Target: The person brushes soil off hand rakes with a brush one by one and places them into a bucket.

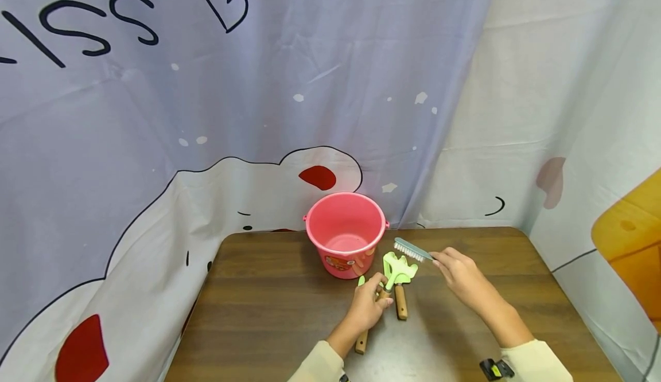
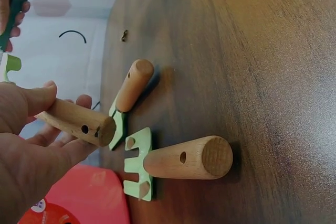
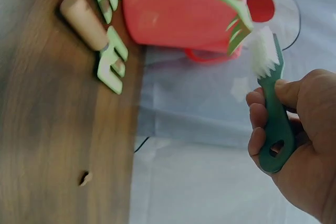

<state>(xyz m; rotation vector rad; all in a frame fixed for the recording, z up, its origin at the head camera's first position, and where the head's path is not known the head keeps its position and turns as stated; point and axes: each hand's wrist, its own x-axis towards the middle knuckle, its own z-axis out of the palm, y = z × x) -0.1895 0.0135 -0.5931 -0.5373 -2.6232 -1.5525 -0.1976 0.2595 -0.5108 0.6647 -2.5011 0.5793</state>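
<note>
Checking head view: your left hand [image 1: 365, 306] grips a green fork [image 1: 391, 280], your right hand [image 1: 459, 273] grips a teal brush [image 1: 412, 249] by its handle, likely to leave the bristles free. Both are above the counter [image 1: 268, 296]; glossy plastic bucket [image 1: 330, 254], pink, round-rimmed, stands just behind. Left wrist: your thumb and fingers curl round the fork's smooth wooden handle, drilled near its end; holding the wood probably keeps the green head exposed. Near resting tool [image 2: 168, 160] and far resting tool [image 2: 128, 95], similar round handles, lie on wood-grain surface. Right wrist: white bristles near the fork's thin curved tines, contact unclear; brush handle has an end hole.
</note>
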